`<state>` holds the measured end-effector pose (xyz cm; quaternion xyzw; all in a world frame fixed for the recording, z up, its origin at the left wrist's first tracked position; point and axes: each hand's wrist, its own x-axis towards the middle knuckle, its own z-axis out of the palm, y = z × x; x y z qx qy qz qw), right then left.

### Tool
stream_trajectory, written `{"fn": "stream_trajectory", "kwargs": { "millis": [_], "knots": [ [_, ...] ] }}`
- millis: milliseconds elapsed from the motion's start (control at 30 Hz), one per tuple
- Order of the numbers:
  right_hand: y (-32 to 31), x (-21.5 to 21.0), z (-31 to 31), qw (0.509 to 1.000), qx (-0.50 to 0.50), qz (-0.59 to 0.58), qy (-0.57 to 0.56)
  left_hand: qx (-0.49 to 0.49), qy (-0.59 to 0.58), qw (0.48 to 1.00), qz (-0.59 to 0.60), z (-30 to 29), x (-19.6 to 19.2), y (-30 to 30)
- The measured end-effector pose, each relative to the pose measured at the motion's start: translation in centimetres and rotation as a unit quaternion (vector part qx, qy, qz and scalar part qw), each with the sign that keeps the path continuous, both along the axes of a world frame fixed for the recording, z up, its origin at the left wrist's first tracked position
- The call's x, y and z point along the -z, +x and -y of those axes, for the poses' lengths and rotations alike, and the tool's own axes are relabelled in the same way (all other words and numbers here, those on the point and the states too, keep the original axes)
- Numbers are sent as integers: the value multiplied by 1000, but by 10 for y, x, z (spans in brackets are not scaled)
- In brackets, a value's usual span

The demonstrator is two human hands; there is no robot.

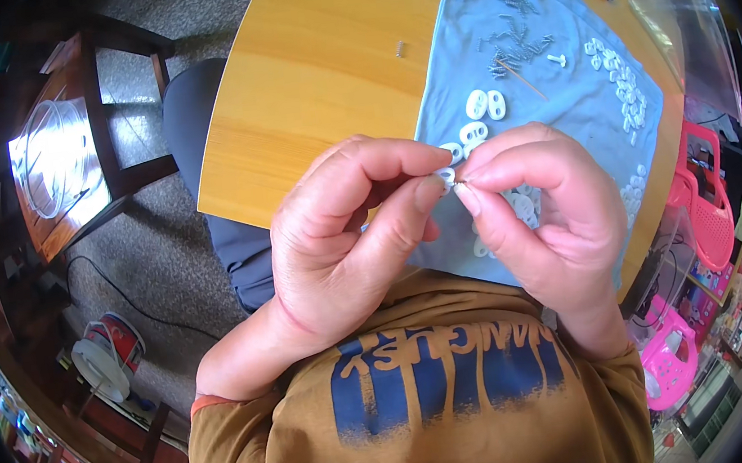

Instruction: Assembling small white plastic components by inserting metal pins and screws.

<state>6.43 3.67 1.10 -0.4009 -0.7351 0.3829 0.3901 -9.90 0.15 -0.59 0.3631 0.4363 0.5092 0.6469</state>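
My left hand (348, 225) pinches a small white plastic piece (445, 174) between thumb and forefinger, above the near part of a blue cloth (462, 68). Pressed close to it, the thumb and forefinger of my right hand (558, 203) are closed together; a tiny dark bit shows at their tips, too small to make out. Just beyond my fingers lie several white oval pieces with two holes, among them one oval piece (476, 104). More white parts (522, 208) are partly hidden under my right hand.
Small metal springs (519, 44) lie heaped on the cloth beside a thin wooden stick (522, 80). Tiny white parts (625, 87) line its right side. A lone spring (400, 48) rests on the wooden table (308, 66). At far right is a pink plastic chair (702, 197).
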Motion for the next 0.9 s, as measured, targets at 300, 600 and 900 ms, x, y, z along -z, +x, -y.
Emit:
{"fn": "stream_trajectory", "kwargs": {
  "millis": [300,600,900],
  "knots": [
    [4,-4,2,1000,-11,1,-3,35,68,994,-83,1,2,1],
    [6,1,7,999,20,-27,-36,23,2,999,26,3,4,7],
    [9,-1,8,998,15,-27,-53,34,67,994,-85,2,3,8]
  ]
}}
